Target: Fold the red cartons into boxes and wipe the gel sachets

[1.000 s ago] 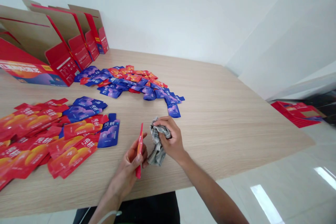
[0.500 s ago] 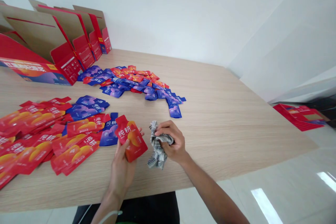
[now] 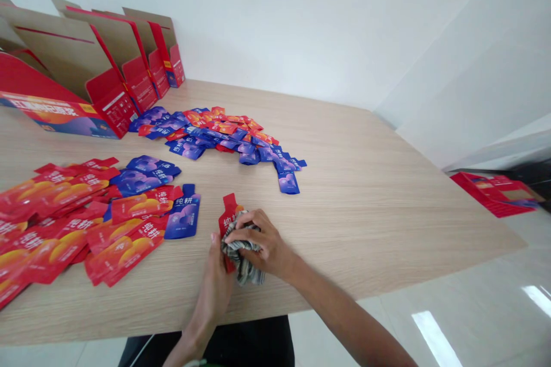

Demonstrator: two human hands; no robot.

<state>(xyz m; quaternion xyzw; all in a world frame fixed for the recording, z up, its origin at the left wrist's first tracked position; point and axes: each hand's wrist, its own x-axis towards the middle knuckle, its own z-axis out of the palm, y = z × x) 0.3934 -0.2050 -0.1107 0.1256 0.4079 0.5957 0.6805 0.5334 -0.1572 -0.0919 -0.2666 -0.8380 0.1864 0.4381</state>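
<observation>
My left hand (image 3: 218,284) is closed on a red pouch (image 3: 228,206) with a narrow spout end and white lettering, held upright near the table's front edge. My right hand (image 3: 262,243) grips a crumpled grey striped cloth (image 3: 243,258), which presses against the pouch's face and covers much of it. Just left of the pouch lies a blue pouch (image 3: 184,215). Beyond it spreads a heap of red pouches (image 3: 64,223) with orange fruit prints, with a few blue pouches (image 3: 144,175) at its back edge.
Toward the wall, a pile of mixed blue and orange-red pouches (image 3: 228,135) lies on the wooden table (image 3: 365,200). Open red cartons (image 3: 116,92) stand in a row at the back left. A red box (image 3: 495,192) sits beyond the table's right edge.
My right hand has moved left with the cloth, bringing it onto the red pouch. My left hand has shifted slightly right, and the pouch is now more upright and partly covered.
</observation>
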